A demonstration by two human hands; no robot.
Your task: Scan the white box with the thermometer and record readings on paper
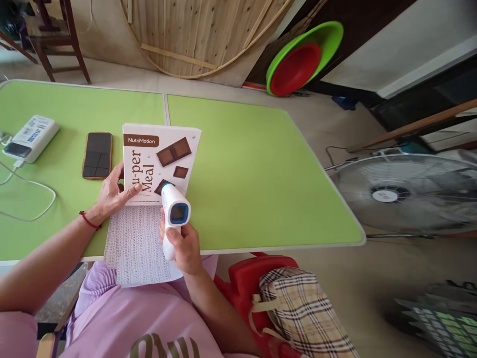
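At the far left of our tabletop (261, 184) lies the power bank (35, 134), a cable (54, 199) looping nearer us. Right of it we have the phone (97, 156), then the box (145, 159) in our left hand (114, 191). The thermometer (173, 219), in our right hand (186, 248), is before the box's lower right corner. Below the box, the sheet (139, 248) overhangs our near edge. Right of us, a bag (298, 303) rests on a seat (242, 278); farther right stands the fan (385, 195). Beyond the tabletop's far edge, the panel (212, 35) is left of two nested basins (296, 69).

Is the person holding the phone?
No, the phone lies on the table, while the left hand holds the box and the right hand a thermometer.
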